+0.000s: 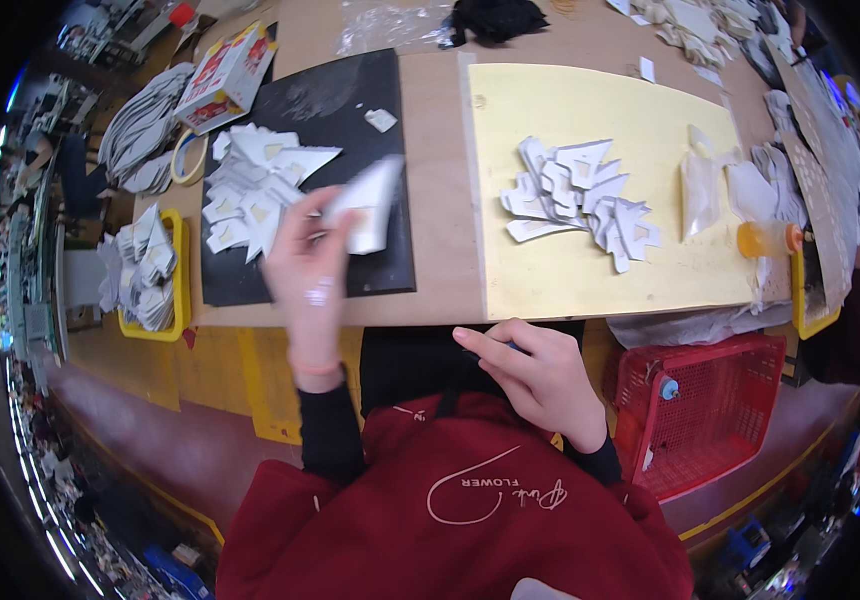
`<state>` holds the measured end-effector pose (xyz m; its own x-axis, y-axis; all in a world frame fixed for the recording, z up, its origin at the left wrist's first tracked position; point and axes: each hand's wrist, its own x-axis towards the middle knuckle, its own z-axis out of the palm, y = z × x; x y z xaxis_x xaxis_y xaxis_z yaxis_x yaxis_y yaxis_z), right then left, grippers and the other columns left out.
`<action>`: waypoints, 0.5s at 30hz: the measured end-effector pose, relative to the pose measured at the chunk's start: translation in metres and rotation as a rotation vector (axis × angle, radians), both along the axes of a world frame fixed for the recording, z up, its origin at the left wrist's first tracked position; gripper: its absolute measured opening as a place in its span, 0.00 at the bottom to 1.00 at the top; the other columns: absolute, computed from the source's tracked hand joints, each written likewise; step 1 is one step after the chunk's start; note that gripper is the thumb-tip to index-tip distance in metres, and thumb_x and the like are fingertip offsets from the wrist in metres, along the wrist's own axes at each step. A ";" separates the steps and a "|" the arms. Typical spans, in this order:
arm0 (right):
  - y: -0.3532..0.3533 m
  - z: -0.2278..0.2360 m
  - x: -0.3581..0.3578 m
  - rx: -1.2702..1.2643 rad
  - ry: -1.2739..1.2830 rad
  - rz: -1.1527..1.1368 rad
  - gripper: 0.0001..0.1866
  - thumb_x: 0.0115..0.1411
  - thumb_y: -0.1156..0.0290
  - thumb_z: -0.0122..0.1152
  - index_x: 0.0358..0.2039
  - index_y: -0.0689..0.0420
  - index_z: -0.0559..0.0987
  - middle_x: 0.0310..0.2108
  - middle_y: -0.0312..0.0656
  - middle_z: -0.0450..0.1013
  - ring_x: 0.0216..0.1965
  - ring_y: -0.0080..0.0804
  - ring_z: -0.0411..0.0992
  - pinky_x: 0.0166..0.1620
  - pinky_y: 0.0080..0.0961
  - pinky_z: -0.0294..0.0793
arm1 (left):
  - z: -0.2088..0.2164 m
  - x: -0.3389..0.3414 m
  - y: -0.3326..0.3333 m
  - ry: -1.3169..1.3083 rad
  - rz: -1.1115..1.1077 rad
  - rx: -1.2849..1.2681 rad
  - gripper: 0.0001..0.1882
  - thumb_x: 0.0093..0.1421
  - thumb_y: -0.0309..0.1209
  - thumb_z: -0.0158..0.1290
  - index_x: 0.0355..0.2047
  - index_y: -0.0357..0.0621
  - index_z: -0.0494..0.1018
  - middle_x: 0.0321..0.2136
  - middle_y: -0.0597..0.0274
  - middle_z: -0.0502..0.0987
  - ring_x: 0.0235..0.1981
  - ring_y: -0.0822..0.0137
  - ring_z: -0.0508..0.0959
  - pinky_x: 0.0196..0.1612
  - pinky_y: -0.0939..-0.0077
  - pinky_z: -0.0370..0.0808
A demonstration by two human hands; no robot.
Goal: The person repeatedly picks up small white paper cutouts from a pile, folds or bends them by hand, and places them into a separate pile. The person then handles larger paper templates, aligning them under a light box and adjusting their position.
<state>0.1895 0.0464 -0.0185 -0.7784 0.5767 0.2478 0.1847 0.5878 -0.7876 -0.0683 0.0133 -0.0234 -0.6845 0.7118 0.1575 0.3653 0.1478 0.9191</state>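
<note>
Red apron [350, 530] nearest; pile [253, 190] on black mat [382, 278]. Left hand [312, 265] grips white piece [374, 205], pointed, blurred; right hand [545, 378] half-curled, contents unclear.

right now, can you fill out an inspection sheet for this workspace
Surface: brown tabletop, with a black mat at left and a yellow board at right.
Pieces: one white pile on the mat, a second white pile on the board.
Clutter: printed box, clear bag, orange bottle.
Hands: left hand holds a white piece, motion-blurred; right hand by the front edge, grip unclear.
Cables: nothing seen.
Surroundings: red basket at right, yellow tray at left.
</note>
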 end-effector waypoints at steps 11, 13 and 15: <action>0.005 -0.013 0.029 -0.162 0.088 -0.224 0.20 0.56 0.82 0.63 0.51 0.61 0.80 0.30 0.43 0.75 0.26 0.32 0.73 0.31 0.24 0.71 | -0.008 0.054 0.043 0.274 -0.314 -0.087 0.18 0.60 0.33 0.62 0.49 0.39 0.76 0.42 0.52 0.79 0.43 0.56 0.79 0.49 0.66 0.75; 0.003 -0.009 0.028 -0.168 0.106 -0.228 0.20 0.56 0.82 0.63 0.51 0.62 0.80 0.30 0.43 0.76 0.26 0.31 0.73 0.31 0.24 0.70 | -0.028 0.084 0.066 0.258 -0.355 -0.040 0.24 0.58 0.34 0.63 0.53 0.38 0.72 0.43 0.48 0.77 0.42 0.52 0.78 0.47 0.63 0.75; 0.000 -0.008 0.029 -0.182 0.103 -0.224 0.20 0.56 0.82 0.63 0.51 0.62 0.80 0.30 0.43 0.76 0.26 0.31 0.72 0.31 0.24 0.70 | -0.042 0.094 0.083 0.294 -0.412 -0.032 0.25 0.58 0.33 0.63 0.54 0.38 0.71 0.41 0.47 0.77 0.41 0.51 0.78 0.46 0.62 0.74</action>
